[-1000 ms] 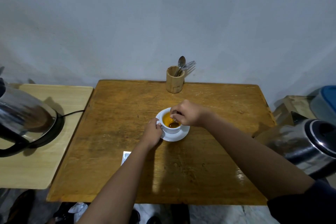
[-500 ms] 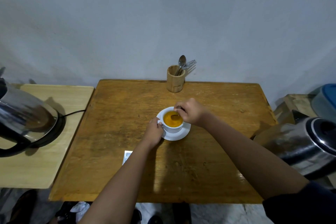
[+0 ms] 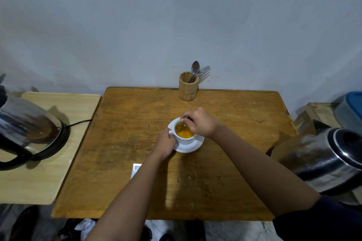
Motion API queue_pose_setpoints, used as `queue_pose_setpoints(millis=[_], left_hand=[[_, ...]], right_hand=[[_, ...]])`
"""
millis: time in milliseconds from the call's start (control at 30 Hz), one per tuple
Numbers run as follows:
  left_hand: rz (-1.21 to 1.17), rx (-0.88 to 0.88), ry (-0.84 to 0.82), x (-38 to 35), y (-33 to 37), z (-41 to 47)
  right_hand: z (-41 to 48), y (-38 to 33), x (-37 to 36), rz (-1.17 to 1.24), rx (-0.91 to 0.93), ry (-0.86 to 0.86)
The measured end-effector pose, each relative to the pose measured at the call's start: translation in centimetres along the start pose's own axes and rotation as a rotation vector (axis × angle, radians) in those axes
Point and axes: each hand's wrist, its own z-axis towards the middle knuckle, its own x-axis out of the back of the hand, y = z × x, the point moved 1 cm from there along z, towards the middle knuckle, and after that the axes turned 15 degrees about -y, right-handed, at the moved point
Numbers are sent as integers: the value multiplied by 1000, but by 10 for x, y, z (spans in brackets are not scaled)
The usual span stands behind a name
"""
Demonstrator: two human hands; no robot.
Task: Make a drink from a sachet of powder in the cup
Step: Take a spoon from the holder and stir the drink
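A white cup (image 3: 185, 139) full of orange drink stands on a white saucer (image 3: 193, 147) in the middle of the brown wooden table (image 3: 121, 143). My left hand (image 3: 166, 143) grips the cup's left side. Over the cup's right rim, my right hand (image 3: 201, 122) holds a metal spoon (image 3: 183, 123) whose bowl dips into the drink. An empty white sachet (image 3: 135, 170) lies flat on the table nearer to me, partly hidden by my left forearm.
A wooden holder (image 3: 188, 89) with a spoon and forks stands at the table's far edge. A steel kettle (image 3: 25, 133) sits on its base on the pale side table at left. A second steel kettle (image 3: 323, 160) is close at right, a blue-lidded container (image 3: 350, 109) behind it.
My right hand has shifted the spoon around inside the cup, from the near right part toward the far left part of the drink. My left hand has stayed on the cup.
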Motion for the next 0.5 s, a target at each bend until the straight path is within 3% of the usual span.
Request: queue_pose_setpoints(millis=[300, 500], left_hand=[[-16, 16, -11, 1, 0, -2], [-35, 7, -21, 1, 1, -2]], right_hand=[[-9, 1, 20, -124, -56, -202], [-11, -7, 21, 34, -110, -186]])
